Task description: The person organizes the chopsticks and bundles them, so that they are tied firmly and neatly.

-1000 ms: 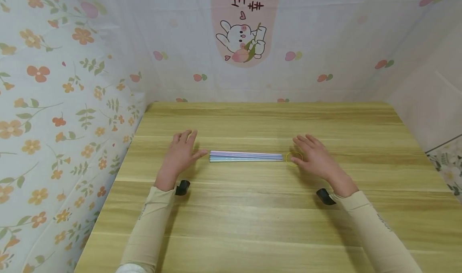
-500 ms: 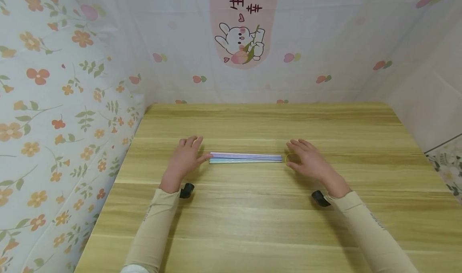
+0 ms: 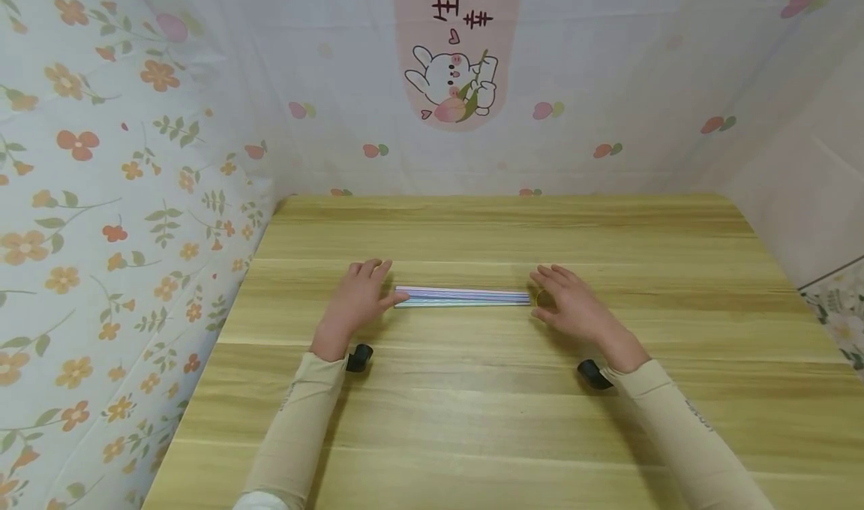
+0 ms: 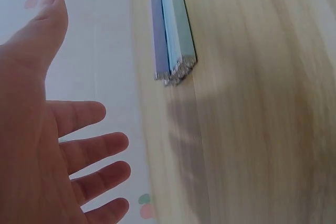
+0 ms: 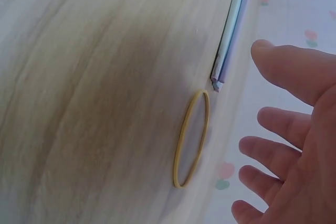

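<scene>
A narrow bundle of thin pastel strips (image 3: 466, 298) in pink, purple, blue and pale green lies sideways on the wooden table. My left hand (image 3: 354, 300) hovers at its left end, thumb reaching over that end in the head view. In the left wrist view the fingers are spread and apart from the grey-looking ends of the strips (image 4: 176, 35). Just past the bundle's right end lies a yellow rubber band (image 5: 182, 137), flat on the table. Close above the band is my right hand (image 3: 574, 311), fingers loosely extended and holding nothing; it partly hides the band in the head view.
The wood-grain table (image 3: 466, 420) meets a white printed cloth (image 3: 324, 67) at its back edge. A floral cloth (image 3: 101, 232) hangs along the left side. Black wrist mounts (image 3: 360, 358) sit beneath both wrists.
Both hands have moved inward and slightly nearer the person, the left rightward over the bundle's end, the right leftward over the rubber band. The strips and band appear unmoved.
</scene>
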A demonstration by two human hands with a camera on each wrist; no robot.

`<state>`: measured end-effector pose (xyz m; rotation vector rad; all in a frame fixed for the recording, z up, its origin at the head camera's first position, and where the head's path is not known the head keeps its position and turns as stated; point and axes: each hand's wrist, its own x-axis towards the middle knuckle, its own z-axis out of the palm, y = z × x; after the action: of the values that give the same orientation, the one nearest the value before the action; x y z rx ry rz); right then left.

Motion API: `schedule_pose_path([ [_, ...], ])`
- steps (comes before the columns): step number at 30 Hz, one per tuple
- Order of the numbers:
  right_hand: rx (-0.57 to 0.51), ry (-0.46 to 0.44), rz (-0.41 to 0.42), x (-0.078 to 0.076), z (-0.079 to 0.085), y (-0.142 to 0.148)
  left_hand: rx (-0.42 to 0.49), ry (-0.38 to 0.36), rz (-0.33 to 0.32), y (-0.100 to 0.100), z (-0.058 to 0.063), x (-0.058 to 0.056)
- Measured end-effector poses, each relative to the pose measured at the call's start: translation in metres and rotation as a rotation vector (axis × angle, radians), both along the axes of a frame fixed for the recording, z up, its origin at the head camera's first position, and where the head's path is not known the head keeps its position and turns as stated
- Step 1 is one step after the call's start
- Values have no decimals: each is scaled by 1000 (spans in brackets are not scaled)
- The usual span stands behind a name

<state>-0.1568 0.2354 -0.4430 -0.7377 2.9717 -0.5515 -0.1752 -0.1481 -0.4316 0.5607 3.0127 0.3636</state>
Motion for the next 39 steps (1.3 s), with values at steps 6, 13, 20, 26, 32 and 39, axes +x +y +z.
schedule_pose_path([
  [6, -12, 32, 21, -1, -2, -4, 33, -35, -5, 8, -1, -1],
  [13, -11, 7, 16, -2, -3, -7, 38, -72, -8, 13, -3, -2],
  [20, -8, -13, 21, -2, -6, -11, 34, -65, -42, 17, -6, -3],
  [26, -25, -25, 20, 0, -8, -15, 21, -78, -60, 19, -10, -3],
  [32, -24, -37, 15, 1, -9, -18, 14, -82, -76, 21, -13, -5],
  [39, -20, -41, 19, 2, -10, -19, 35, -82, -82, 22, -14, -4],
])
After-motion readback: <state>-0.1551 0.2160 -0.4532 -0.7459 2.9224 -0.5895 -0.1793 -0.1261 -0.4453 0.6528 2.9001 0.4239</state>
